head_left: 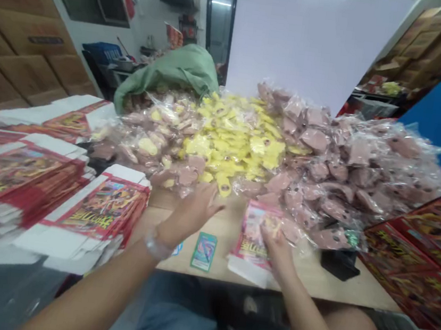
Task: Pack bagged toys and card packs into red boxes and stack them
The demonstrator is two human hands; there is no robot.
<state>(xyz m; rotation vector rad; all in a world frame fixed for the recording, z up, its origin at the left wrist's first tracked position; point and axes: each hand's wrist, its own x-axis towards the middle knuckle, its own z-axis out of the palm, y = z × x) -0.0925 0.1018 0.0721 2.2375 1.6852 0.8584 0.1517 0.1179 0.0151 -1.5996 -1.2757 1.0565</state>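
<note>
My left hand point(194, 212) reaches to the front edge of a heap of yellow plastic-wrapped pieces point(234, 140). Its thumb stands apart from the fingers, and nothing shows in it. Beside its fingertips lie pinkish-brown wrapped pieces point(189, 172). My right hand point(277, 249) grips the right side of a red printed carton point(252, 233), whose white flap points toward me; the fingers are slightly blurred. Between my hands a small stack of green-edged cards point(204, 251) lies on the wooden table point(225, 219). A blue-edged card point(177, 249) is partly covered by my left wrist.
Stacks of flat red-and-white cartons point(103, 204) stand at the left. More brown wrapped pieces point(324, 167) are heaped at the right, near a black object point(340, 262) and filled-out red boxes point(426, 254). A green sack point(172, 68) lies behind the heap.
</note>
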